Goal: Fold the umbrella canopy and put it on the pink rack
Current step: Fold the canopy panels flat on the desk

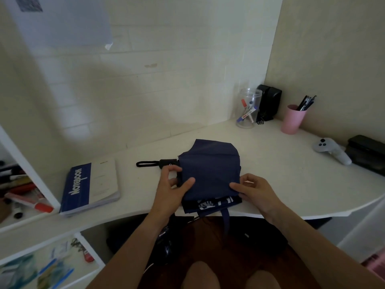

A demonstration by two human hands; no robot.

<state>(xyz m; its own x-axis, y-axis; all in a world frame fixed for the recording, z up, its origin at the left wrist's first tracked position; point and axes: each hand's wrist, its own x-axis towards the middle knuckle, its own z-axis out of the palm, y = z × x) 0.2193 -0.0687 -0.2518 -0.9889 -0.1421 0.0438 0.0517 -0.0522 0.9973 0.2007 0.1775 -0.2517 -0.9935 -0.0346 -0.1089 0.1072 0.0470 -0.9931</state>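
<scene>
Both forearms reach forward from the bottom edge over the white tabletop (281, 163). The left hand (174, 189) lies on the navy umbrella canopy (210, 167), thumb stretched over the cloth, fingers curled round its left edge: a grip on the canopy. The right hand (255, 189) pinches the canopy's near right corner. The canopy lies flat between the two grips, its black handle (167, 163) and wrist loop just beyond the left grip. Farther left lies a blue notebook (89, 186); beyond the right grip stand a pink cup (292, 119) and clear jar (248, 109) by the tiled wall.
</scene>
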